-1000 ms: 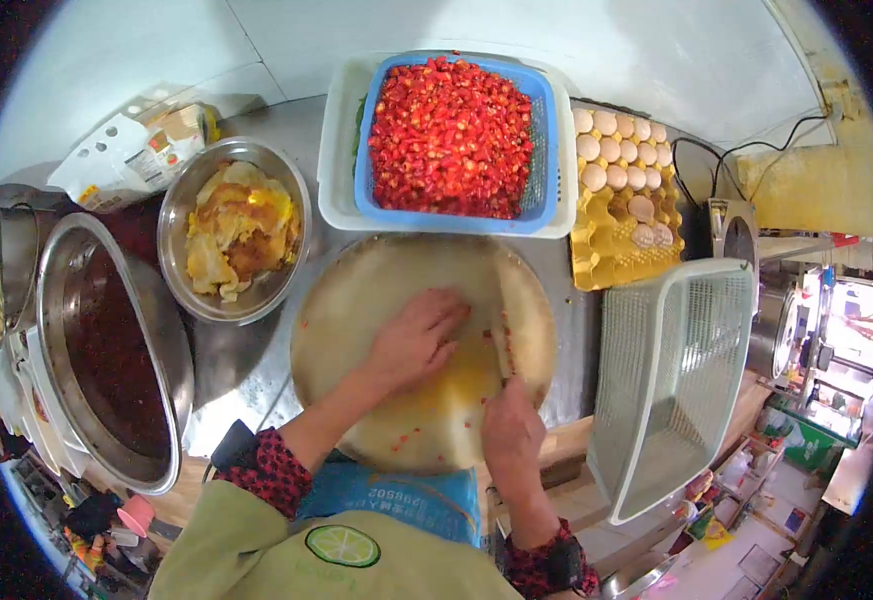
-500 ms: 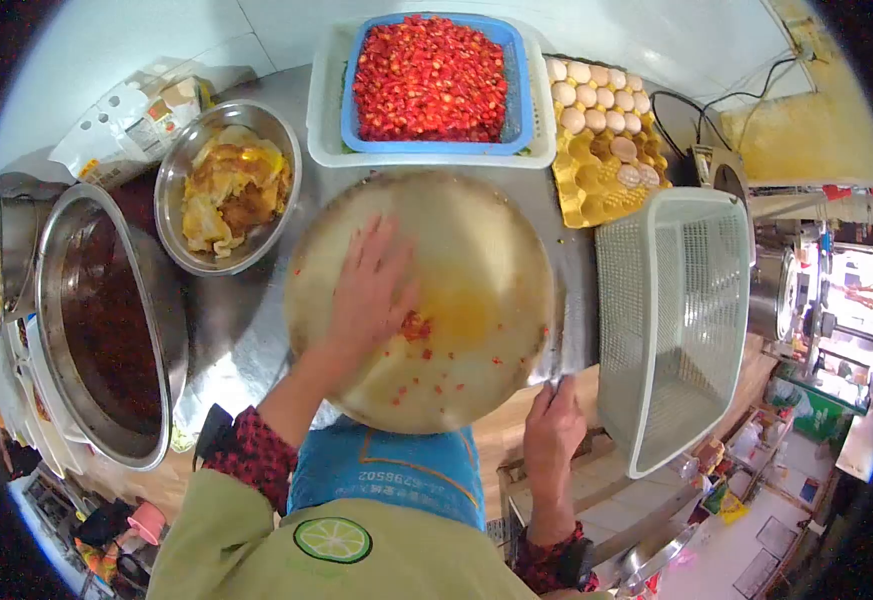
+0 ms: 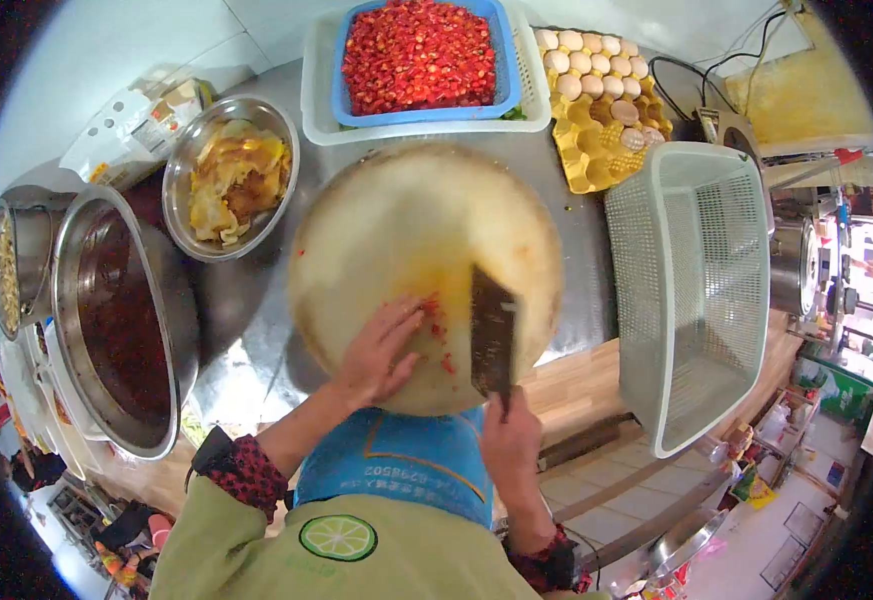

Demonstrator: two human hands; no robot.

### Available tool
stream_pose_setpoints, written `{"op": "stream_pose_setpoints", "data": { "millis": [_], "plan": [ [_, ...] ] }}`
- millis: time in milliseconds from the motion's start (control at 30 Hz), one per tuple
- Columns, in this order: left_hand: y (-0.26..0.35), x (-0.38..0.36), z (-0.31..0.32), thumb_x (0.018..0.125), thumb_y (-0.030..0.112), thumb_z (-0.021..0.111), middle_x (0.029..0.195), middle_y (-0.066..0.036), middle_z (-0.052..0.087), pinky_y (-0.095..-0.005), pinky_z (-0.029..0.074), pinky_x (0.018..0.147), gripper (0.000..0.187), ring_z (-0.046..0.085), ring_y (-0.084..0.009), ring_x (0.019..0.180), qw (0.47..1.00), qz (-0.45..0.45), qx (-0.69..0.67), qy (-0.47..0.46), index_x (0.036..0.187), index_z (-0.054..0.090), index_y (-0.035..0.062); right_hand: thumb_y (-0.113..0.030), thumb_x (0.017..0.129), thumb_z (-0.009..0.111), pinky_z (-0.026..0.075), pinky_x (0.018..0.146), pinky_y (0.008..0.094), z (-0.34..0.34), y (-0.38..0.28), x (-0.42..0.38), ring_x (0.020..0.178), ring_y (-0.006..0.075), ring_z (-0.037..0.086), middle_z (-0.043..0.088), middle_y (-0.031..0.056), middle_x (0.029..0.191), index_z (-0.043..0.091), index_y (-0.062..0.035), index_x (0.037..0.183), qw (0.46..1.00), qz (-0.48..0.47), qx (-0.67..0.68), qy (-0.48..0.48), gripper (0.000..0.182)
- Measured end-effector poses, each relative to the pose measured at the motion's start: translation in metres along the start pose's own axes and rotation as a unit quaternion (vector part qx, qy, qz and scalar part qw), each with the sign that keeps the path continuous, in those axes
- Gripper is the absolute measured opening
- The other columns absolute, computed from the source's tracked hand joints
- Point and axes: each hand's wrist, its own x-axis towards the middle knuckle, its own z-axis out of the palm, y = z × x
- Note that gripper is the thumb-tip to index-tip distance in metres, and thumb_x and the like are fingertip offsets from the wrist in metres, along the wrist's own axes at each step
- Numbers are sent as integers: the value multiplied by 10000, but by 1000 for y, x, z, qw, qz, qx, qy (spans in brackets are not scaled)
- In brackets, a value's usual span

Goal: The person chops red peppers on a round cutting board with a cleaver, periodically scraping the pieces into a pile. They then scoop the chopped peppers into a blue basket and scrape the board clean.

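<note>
My right hand (image 3: 512,440) is wrapped round the handle of a cleaver (image 3: 494,330). The dark, wide blade stands over the right part of a round chopping board (image 3: 346,230). Flat on the board's lower left lies my left hand (image 3: 381,350), fingers stretched out and thumb apart. Its fingertips touch a small line of chopped red chili (image 3: 437,328), which lies between the hand and the blade. A yellowish wet stain marks the middle of the board.
Behind the board, a blue basket (image 3: 512,70) full of chopped chilies sits in a white one. An egg tray (image 3: 586,150) and a pale plastic basket (image 3: 661,330) are on the right. Steel basins (image 3: 169,225) stand left; one holds dark red sauce.
The cleaver has come from the board's right edge onto it, moving left with my right hand. My left hand has drawn down toward me, and the scattered chili bits are gathered into a line.
</note>
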Motion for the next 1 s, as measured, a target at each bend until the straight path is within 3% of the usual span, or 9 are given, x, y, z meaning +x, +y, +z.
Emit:
{"op": "stream_pose_setpoints", "data": {
  "millis": [33,233,367,467,533,633,800,833,1000],
  "plan": [
    [-1,1,-7,779,255,675,1381,-206,413,-481,258,1108,631,344,-376,1319,1000,-2,7,9,1292,454,-39,-207,908,538,460,481,408,6,24,1,489,282,560,530,135,549,522,-47,894,995,-8,89,53,162],
    [1,41,-6,725,457,702,1384,-217,403,-486,255,1105,823,336,-385,1321,993,-54,95,40,1322,422,-37,-225,941,521,326,340,259,41,96,-31,375,105,392,423,3,516,467,-81,847,828,238,507,2,180],
    [12,45,15,734,656,595,1452,-221,314,-504,217,1117,970,265,-415,1355,996,-31,76,-18,1373,349,-32,-336,893,552,432,463,352,61,68,-29,473,182,526,540,62,565,574,-15,781,918,184,344,-72,341],
    [24,39,17,722,676,593,1456,-238,295,-501,210,1121,996,260,-412,1359,999,-50,18,-9,1377,344,-32,-236,929,554,344,356,268,81,66,-10,383,102,399,423,2,526,472,-52,896,939,140,304,-78,204],
    [22,29,30,722,672,596,1451,-244,302,-494,211,1123,992,271,-410,1356,998,-38,-13,45,1378,346,-29,-232,942,535,334,351,263,97,64,3,380,97,388,435,1,542,469,-49,903,952,49,284,-106,199],
    [30,26,28,751,621,608,1460,-230,298,-486,202,1128,939,267,-401,1363,992,-82,-10,97,1381,347,-26,-233,954,515,314,343,252,93,30,18,376,87,371,424,-9,542,464,-60,890,908,111,374,-150,192],
    [35,26,38,831,316,640,1479,-209,271,-484,231,1118,679,235,-368,1383,972,-112,-71,192,1338,391,-61,-237,949,531,296,332,245,97,60,39,371,83,357,400,-18,539,461,-73,873,948,-4,273,-166,193],
    [34,31,32,831,316,640,1479,-209,271,-484,231,1118,679,235,-368,1383,971,-110,-68,200,1338,391,-61,-246,949,535,299,334,245,76,29,38,372,81,357,412,-16,542,469,-74,856,931,71,301,-194,206],
    [52,105,-12,868,153,590,1460,-173,326,-485,231,1117,517,275,-366,1369,956,-67,-116,260,1319,433,-45,-221,948,522,316,343,252,22,-6,70,377,88,387,407,-15,523,477,-56,831,965,-50,230,-113,207]
  ]
}}
